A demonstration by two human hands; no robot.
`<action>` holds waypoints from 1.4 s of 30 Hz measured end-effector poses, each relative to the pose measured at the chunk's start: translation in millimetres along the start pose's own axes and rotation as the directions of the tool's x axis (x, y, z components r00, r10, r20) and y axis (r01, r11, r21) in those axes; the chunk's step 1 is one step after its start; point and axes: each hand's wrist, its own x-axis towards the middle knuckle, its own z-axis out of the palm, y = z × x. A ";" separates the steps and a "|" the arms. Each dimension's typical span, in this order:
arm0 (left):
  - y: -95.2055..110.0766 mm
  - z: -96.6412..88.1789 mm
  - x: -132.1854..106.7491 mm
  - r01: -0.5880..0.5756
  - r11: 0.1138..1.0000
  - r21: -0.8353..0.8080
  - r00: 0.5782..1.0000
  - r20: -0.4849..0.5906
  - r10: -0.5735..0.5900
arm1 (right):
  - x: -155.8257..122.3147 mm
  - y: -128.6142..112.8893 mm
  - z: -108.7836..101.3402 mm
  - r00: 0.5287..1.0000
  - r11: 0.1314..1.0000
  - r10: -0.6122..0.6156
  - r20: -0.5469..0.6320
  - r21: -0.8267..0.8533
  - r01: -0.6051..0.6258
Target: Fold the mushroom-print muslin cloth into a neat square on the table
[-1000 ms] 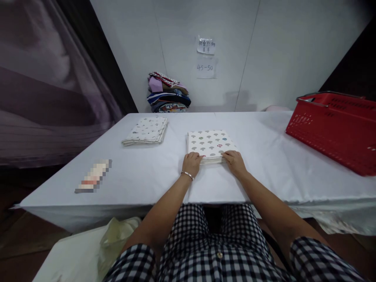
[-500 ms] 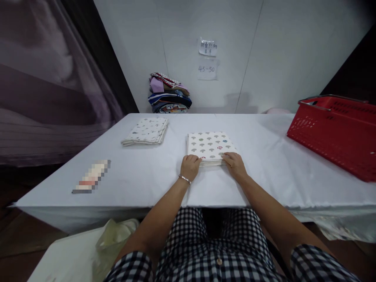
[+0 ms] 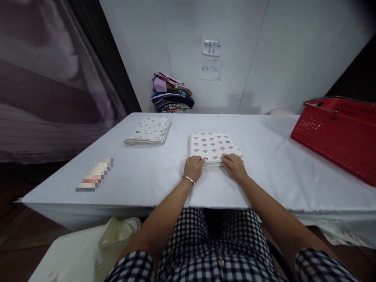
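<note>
A folded white cloth (image 3: 213, 145) with grey mushroom prints and a few coloured ones lies flat on the white-covered table in front of me. Its near edge shows several stacked layers. My left hand (image 3: 194, 167), wearing a bracelet at the wrist, grips the near left corner with curled fingers. Toward the right end of that same edge, my right hand (image 3: 234, 167) holds the cloth between thumb and fingers. The thumbs point inward, and the undersides of both grips are hidden. Farther left rests a second folded white cloth (image 3: 149, 130) with small dark prints.
A red plastic basket (image 3: 340, 137) stands at the table's right side. Several folded fabrics (image 3: 172, 96) are piled beyond the back edge by the wall. A pixelated flat object (image 3: 95, 175) lies at left. Below the front edge is a white surface (image 3: 73, 250) with a pale bag (image 3: 113, 239).
The whole view has shifted slightly. My right hand has slid a little inward along the near edge, so more of the cloth's right corner shows. My left hand keeps its place on the cloth.
</note>
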 end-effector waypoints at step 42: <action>29.0 13.1 18.4 -0.081 0.997 0.000 0.990 0.117 0.080 | 9.1 -5.4 9.3 0.997 0.998 0.064 -0.035 -0.006 -0.064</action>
